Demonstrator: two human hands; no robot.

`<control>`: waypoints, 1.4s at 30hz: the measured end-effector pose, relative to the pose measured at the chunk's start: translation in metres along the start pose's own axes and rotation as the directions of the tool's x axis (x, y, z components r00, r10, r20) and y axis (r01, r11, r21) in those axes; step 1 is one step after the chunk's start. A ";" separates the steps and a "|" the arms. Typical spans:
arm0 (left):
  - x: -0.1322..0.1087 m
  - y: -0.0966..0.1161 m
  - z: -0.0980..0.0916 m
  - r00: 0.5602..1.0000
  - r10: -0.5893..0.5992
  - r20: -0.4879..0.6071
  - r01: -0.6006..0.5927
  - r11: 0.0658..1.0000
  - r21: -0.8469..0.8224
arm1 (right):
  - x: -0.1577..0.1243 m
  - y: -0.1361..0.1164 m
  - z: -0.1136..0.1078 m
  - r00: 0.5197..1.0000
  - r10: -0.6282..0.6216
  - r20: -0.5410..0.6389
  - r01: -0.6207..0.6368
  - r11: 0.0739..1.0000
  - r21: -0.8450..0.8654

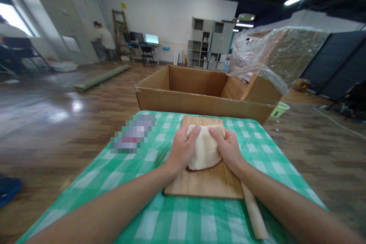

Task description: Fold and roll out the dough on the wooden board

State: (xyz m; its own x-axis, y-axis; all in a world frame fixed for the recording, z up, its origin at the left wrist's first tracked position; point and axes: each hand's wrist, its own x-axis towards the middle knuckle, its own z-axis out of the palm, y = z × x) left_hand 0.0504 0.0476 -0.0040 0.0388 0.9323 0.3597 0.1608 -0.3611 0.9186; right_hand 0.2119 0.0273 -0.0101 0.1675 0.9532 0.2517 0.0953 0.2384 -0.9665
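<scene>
A pale lump of dough (pixel 205 148) rests on a wooden cutting board (pixel 206 183) on the table with a green-and-white checked cloth (pixel 177 217). My left hand (pixel 183 148) wraps the dough's left side, thumb on top. My right hand (pixel 228 148) grips its right side the same way. Both hands press the dough between them. A wooden rolling pin (pixel 254 213) lies on the cloth to the right of the board, partly under my right forearm.
A large open cardboard box (pixel 200 99) stands just beyond the table's far edge, with crumpled clear plastic (pixel 271 53) over its right side. A blurred-out item (pixel 133 133) lies at the cloth's far left. A person stands far off near desks at the back wall.
</scene>
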 end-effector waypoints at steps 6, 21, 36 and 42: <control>0.000 0.004 0.002 0.998 -0.047 -0.034 0.050 0.994 0.095 | -0.004 -0.001 0.007 0.999 0.031 -0.038 -0.032 0.999 -0.023; 0.006 -0.002 0.000 0.992 -0.073 -0.101 0.085 0.990 0.112 | 0.000 -0.005 0.003 0.978 -0.031 -0.204 0.007 0.993 -0.117; 0.013 -0.008 -0.009 1.000 0.008 0.009 -0.008 0.995 0.095 | 0.005 -0.003 -0.002 0.979 -0.106 -0.174 0.072 0.979 -0.189; 0.015 -0.006 -0.009 0.995 -0.048 -0.089 0.054 0.997 0.058 | 0.004 0.000 0.000 0.984 0.008 -0.180 -0.014 0.999 -0.030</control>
State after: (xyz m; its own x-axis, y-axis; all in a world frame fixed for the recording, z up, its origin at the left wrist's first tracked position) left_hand 0.0413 0.0634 -0.0025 -0.0572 0.9429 0.3281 0.2199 -0.3087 0.9254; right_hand 0.2125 0.0313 -0.0088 0.3418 0.9063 0.2488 0.1226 0.2195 -0.9679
